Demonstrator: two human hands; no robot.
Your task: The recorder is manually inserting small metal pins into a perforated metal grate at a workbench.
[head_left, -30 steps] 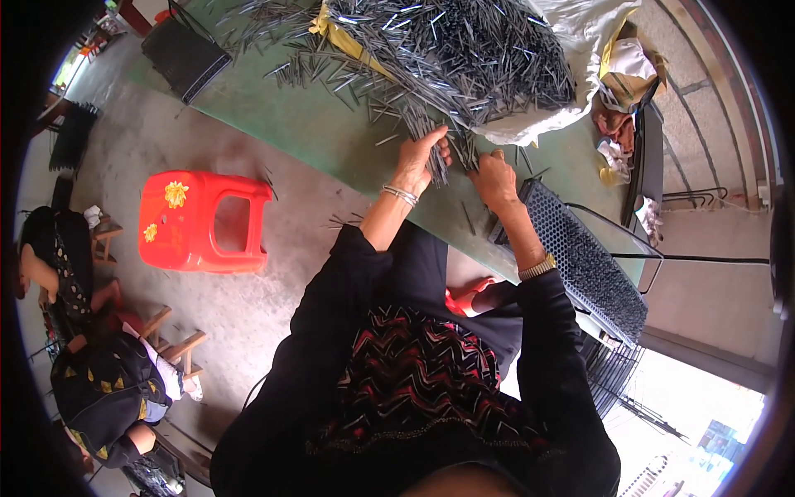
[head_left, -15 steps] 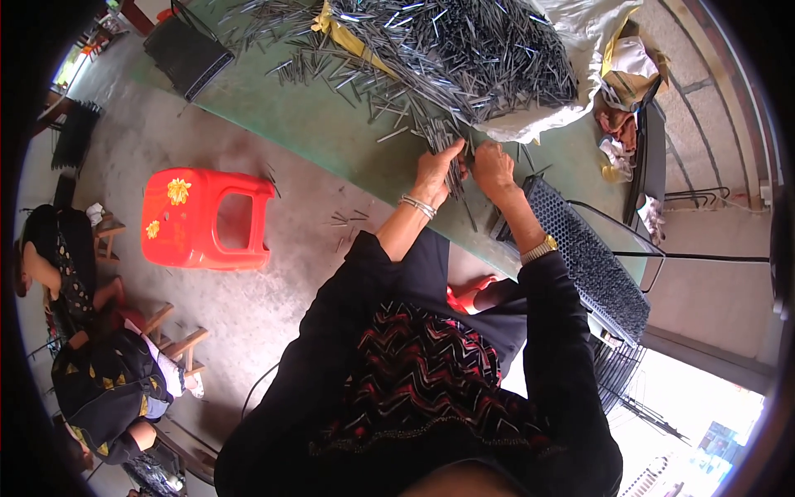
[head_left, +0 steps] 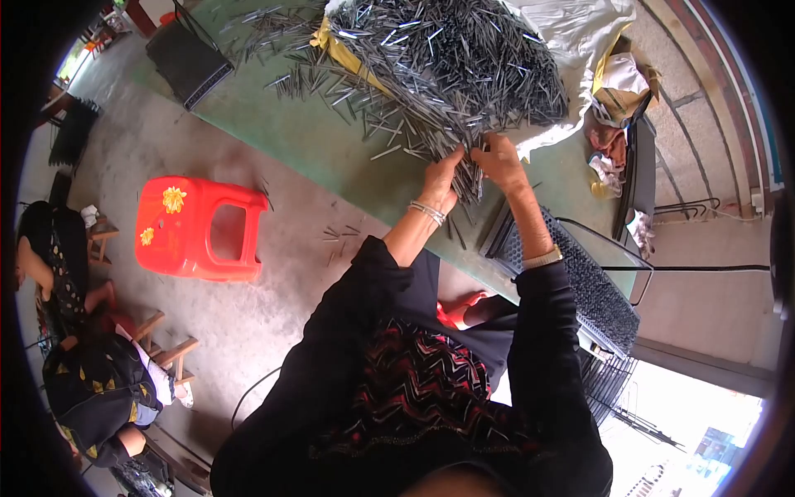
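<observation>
A large heap of thin dark metal-looking rods [head_left: 464, 62] spills from a white sack [head_left: 571, 137] over the green tabletop [head_left: 298, 157]. At the heap's near edge my left hand [head_left: 440, 182] is closed on a bundle of these rods [head_left: 469, 182], its thumb lying across the top. My right hand [head_left: 500, 164] is beside the bundle on its right, fingers bent and pinched against the rods. Exactly which rods the right fingers grip is too small to make out. Just right of my right forearm lies a long perforated tray [head_left: 592, 290], densely filled with small dark pieces.
A red plastic stool [head_left: 199, 228] stands on the floor to the left. Two people [head_left: 99, 389] sit at the lower left. A black rack-like piece [head_left: 189, 66] rests on the table's far left corner. Crumpled wrappers and a box [head_left: 621, 83] lie at the right.
My right hand has shifted from a loose fist beside the bundle to a pinch higher against the rods. The bundle's lower ends look more spread. The whole view has shifted slightly.
</observation>
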